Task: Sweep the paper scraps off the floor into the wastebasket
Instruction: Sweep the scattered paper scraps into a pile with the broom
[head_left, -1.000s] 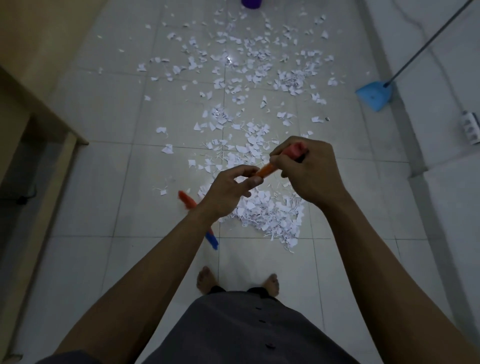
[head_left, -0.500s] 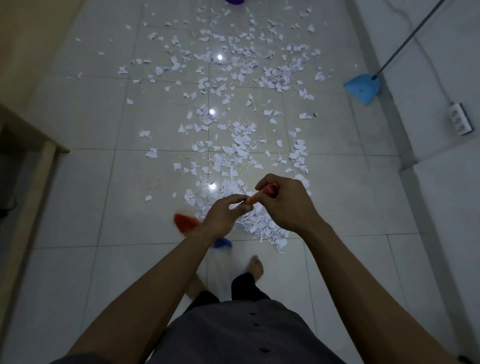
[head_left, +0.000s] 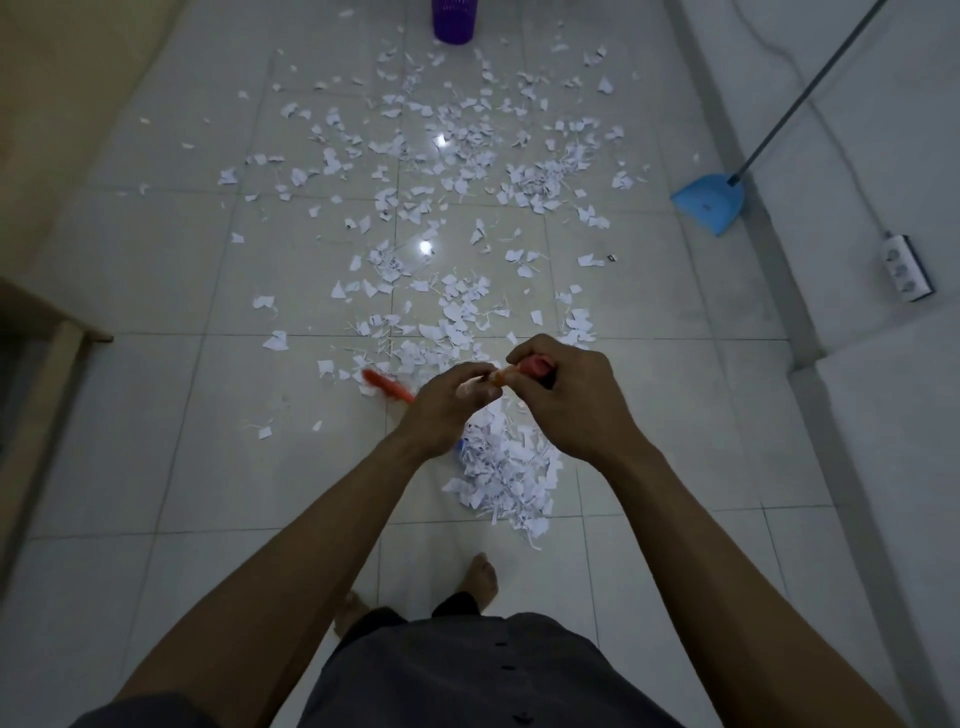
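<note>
Standing on a pale tiled floor (head_left: 156, 415) strewn with paper scraps (head_left: 457, 171), from a gathered heap (head_left: 511, 467) under the wrists up to the purple wastebasket (head_left: 453, 21) straight ahead at the far end, with a blue dustpan (head_left: 709, 202) well off to the right. Holding the broom (head_left: 387, 388) by its orange handle (head_left: 503, 375), with the right hand (head_left: 571, 405) curled round the top and the left hand (head_left: 447, 410) pinching just below, nearer the floor end. Slanting down and leftward from that grip to a blurred sweeping end just left of the heap, so probably pushing straight forward next.
</note>
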